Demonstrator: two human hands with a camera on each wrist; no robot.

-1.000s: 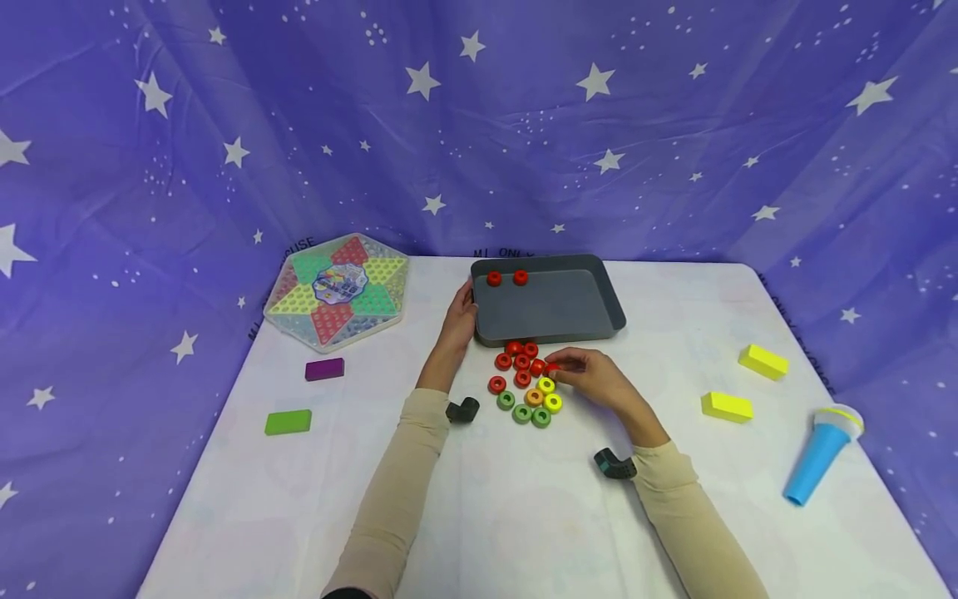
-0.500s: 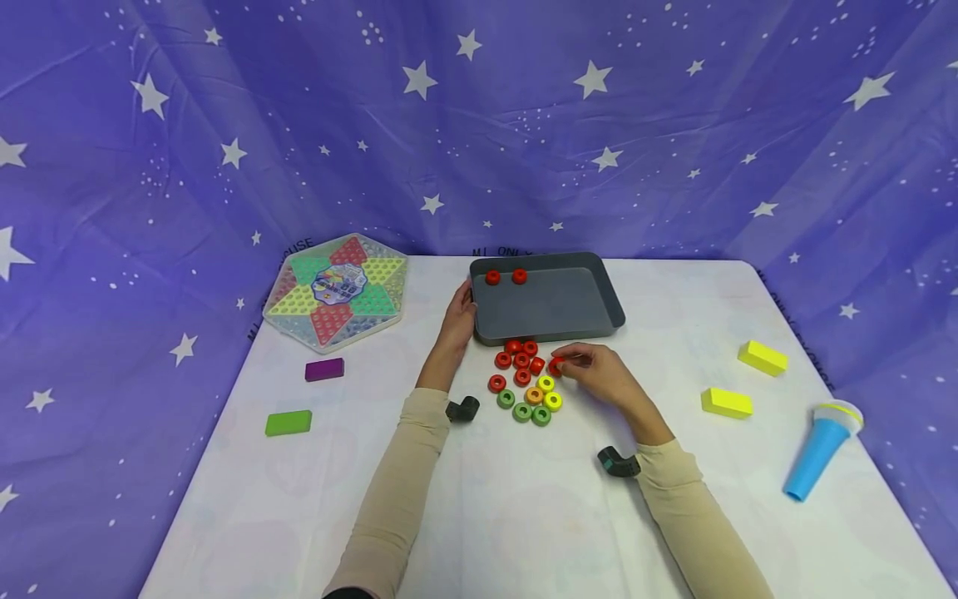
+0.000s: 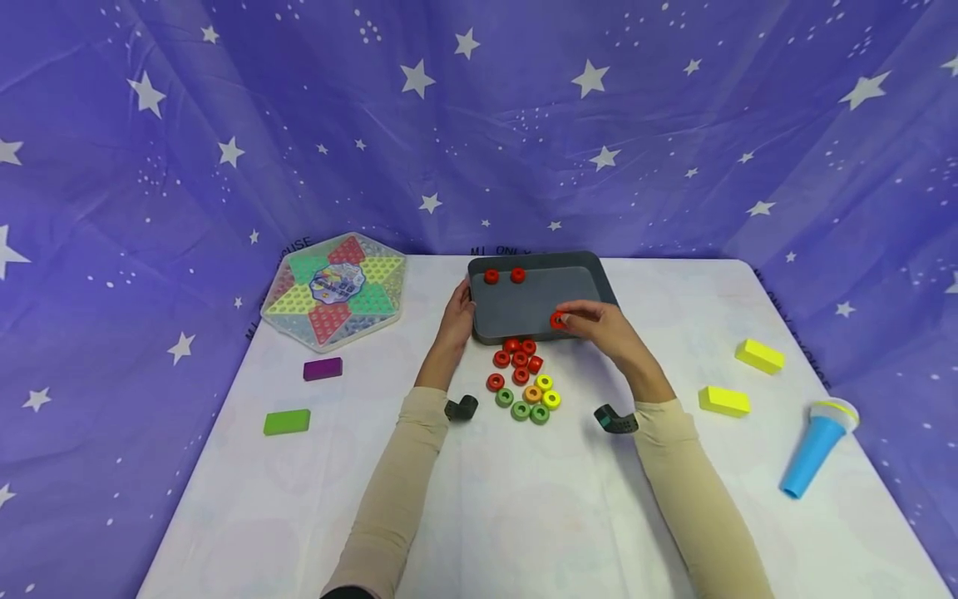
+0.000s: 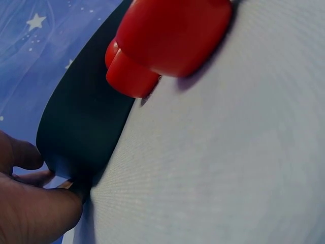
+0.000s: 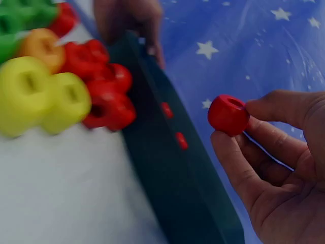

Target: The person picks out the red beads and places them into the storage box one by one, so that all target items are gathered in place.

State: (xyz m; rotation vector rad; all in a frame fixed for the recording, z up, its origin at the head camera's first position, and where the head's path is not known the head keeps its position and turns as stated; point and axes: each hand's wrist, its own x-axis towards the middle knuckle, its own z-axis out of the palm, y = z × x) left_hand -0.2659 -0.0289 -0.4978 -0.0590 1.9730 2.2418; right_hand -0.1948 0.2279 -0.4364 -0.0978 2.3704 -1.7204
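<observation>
head view: i see a shallow grey tray (image 3: pixel 520 312) toward the far side of the white table (image 3: pixel 554 516), with two red beads (image 3: pixel 491 276) inside, near its far left corner. the left hand (image 3: pixel 455 323) grips the tray's left end. the right hand (image 3: pixel 614 333) pinches another red bead (image 3: pixel 557 320) over the near wall, covering part of the tray's near right corner. loose beads (image 3: pixel 520 359) in red, yellow, orange and green lie just in front. off to the left sits a clear hexagonal case (image 3: pixel 334 291); its fine contents are too small for me.

left wrist view: i find the left hand holding the tray's corner, cropped at the left edge. the tray's floor is hidden, and nearby red beads run off the top.

right wrist view: i see the pinched bead between thumb and fingertips, apart from the tray. the two inside show only as red slivers. the loose beads are blurred, the green ones cut off.
</observation>
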